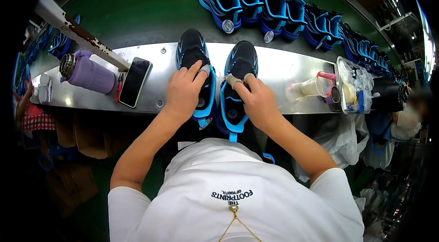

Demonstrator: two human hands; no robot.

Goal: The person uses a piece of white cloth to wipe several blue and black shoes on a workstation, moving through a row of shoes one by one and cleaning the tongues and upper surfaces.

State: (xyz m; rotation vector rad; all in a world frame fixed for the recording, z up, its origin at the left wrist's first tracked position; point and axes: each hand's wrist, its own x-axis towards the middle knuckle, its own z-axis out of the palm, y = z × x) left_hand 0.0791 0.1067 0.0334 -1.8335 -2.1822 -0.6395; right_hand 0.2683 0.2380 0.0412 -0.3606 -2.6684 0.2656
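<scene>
Two black sneakers with bright blue collar linings point away from me at the metal table's near edge. My left hand [183,89] is closed over the throat of the left sneaker [191,43], its fingers bent at the lacing. On the right sneaker [242,54], my right hand [259,100] pinches near the tongue and collar. Pale coverings wrap some of my fingertips. Just what lies under the fingers of either hand is hidden. Both heels, with blue pull loops, hang toward my lap.
A phone [136,82], red-handled tool [119,87] and lilac bottle [89,72] lie left, near a chipped post [82,31]. Rightward are a clear cup [315,87] and a tray [340,84] of plastic bags. Several matching sneakers [274,11] line the green surface [137,0] beyond.
</scene>
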